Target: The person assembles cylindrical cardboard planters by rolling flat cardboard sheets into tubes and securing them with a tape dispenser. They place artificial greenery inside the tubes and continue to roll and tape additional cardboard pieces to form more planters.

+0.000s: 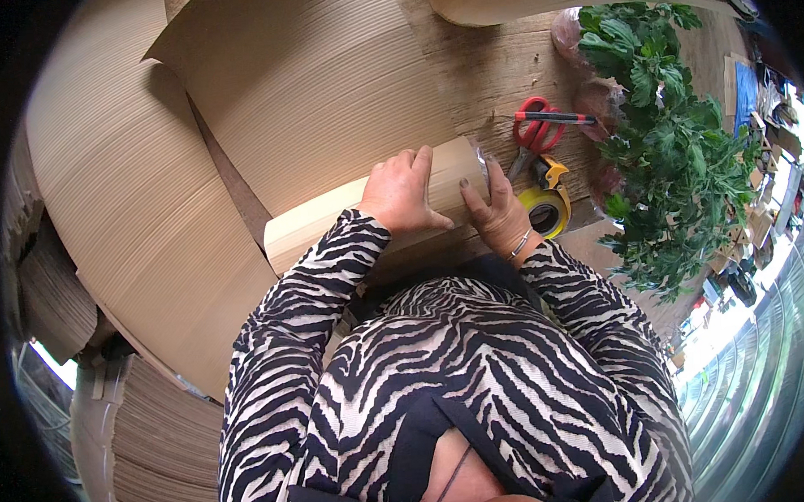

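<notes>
A sheet of ribbed corrugated cardboard is rolled into a tube (324, 220) close to my body, lying slantwise with its right end higher. My left hand (404, 190) presses over the middle of the tube, thumb stretched toward me and fingers on top. Around the right end my right hand (499, 213) closes, its fingertips at the rim where some clear plastic film (479, 158) sticks out. What is inside the tube is hidden. Just beyond the right hand lie a yellow tape dispenser (548, 200), red-handled scissors (534, 140) and a black-and-red pen (556, 117) across them.
Large corrugated sheets (314, 84) cover the wooden table's (480, 77) left and far side, with another long sheet (139, 182) at far left. Leafy green plants (667, 150) with film-wrapped root ends lie to the right. A cardboard stack (159, 450) stands at lower left.
</notes>
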Demonstrator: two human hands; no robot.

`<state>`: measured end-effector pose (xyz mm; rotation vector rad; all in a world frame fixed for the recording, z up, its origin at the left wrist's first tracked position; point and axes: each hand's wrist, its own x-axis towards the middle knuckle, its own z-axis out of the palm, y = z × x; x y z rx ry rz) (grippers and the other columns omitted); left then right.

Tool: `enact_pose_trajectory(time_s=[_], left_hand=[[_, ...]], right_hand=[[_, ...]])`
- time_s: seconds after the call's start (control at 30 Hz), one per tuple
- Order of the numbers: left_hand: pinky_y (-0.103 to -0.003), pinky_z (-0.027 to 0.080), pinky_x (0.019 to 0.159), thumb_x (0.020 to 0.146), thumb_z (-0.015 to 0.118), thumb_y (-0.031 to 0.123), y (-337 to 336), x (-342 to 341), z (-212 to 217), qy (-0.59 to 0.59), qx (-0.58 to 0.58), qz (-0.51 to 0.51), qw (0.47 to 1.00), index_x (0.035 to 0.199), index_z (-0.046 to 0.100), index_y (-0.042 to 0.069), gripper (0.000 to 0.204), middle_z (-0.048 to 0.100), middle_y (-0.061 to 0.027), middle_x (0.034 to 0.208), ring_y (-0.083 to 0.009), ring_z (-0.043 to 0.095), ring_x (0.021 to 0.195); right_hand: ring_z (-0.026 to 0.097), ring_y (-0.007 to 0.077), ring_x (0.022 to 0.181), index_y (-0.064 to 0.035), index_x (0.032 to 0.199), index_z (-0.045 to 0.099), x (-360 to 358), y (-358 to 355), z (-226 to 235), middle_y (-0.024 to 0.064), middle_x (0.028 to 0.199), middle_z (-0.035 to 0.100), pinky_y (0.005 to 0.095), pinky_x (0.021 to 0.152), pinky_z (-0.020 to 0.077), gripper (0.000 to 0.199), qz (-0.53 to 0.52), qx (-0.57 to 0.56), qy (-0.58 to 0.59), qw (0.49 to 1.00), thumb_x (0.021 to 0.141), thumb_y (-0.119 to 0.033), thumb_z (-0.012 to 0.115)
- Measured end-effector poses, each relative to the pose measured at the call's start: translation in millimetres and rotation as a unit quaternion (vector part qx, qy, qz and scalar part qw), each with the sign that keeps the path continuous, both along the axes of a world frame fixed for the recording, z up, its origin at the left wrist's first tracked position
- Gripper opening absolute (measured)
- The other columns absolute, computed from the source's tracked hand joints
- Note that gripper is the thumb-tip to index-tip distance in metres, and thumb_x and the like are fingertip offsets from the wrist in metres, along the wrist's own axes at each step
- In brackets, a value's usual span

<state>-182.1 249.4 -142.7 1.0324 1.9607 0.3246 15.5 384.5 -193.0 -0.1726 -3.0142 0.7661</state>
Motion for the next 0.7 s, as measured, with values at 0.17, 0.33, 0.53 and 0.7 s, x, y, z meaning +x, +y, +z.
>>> enact_pose_trajectory(time_s=[0.17, 0.33, 0.53, 0.7], left_hand=[[-0.042, 0.046, 0.096, 0.054, 0.085, 0.052, -1.0, -0.9, -3.0, -0.006, -0.005, 0.006, 1.000, 0.136, 0.040, -0.003, 0.108, 0.056, -0.0226, 0.119, -0.0366, 0.056, 0.111], [-0.042, 0.048, 0.094, 0.053, 0.085, 0.054, -2.3, -17.2, -19.2, -0.046, -0.017, 0.005, 0.999, 0.135, 0.043, 0.001, 0.107, 0.058, -0.0232, 0.117, -0.0369, 0.057, 0.111], [-0.042, 0.044, 0.100, 0.054, 0.082, 0.062, 4.3, -48.5, -22.4, -0.139, -0.073, -0.021, 0.987, 0.135, 0.046, 0.003, 0.106, 0.054, -0.0211, 0.132, -0.0339, 0.053, 0.121], [-0.043, 0.048, 0.093, 0.053, 0.083, 0.060, -2.1, -40.8, -5.8, -0.116, -0.043, 0.003, 0.992, 0.128, 0.049, 0.001, 0.101, 0.062, -0.0210, 0.116, -0.0372, 0.059, 0.109]], right_hand=[[0.055, 0.0397, 0.106, -0.0300, 0.135, 0.043, -2.9, -1.2, 1.4, 0.0229, 0.144, 0.028, 0.0416, 0.073, 0.0584, 0.067, -0.003, 0.000, -0.009, 1.000, 0.076, -0.006, 0.063], [0.054, 0.0429, 0.110, -0.0254, 0.140, 0.037, -28.2, 4.5, 23.8, 0.0267, 0.143, 0.030, 0.0446, 0.074, 0.0571, 0.081, 0.014, -0.009, -0.096, 0.995, 0.068, -0.009, 0.072], [0.037, 0.0407, 0.133, -0.0150, 0.142, 0.036, -67.1, 11.6, 48.4, 0.0203, 0.148, 0.033, 0.0639, 0.102, 0.0307, 0.062, 0.083, 0.101, -0.100, 0.986, 0.083, -0.016, 0.056], [0.037, 0.0447, 0.128, -0.0076, 0.136, 0.038, -88.3, 8.7, 68.4, 0.0216, 0.140, 0.036, 0.0517, 0.107, 0.0348, 0.075, 0.162, 0.035, -0.085, 0.983, 0.067, -0.005, 0.068]])
